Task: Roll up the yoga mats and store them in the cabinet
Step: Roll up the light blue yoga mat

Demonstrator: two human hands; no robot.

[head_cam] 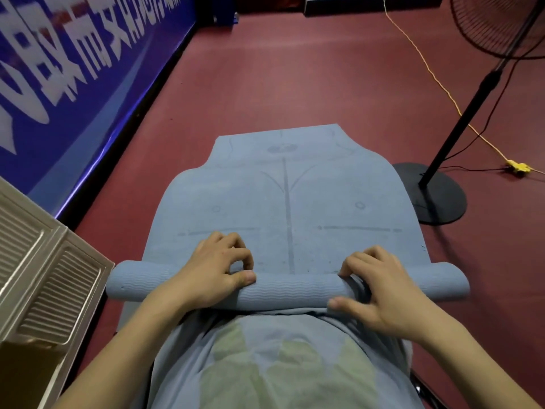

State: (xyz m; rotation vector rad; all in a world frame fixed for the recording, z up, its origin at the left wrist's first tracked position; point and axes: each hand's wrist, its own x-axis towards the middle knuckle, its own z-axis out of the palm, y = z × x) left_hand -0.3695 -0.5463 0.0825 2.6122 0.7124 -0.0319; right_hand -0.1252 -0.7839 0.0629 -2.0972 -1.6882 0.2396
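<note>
I'm early in rolling the blue foam yoga mat (289, 202), left hand (212, 270) and right hand (380, 290) apart, fingers curled on its roll; next, push forward evenly.

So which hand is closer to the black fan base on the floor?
The right. The right hand grips the rolled mat near its right end, on the same side as the fan base. The left hand grips the roll further left, across the mat from it.
</note>
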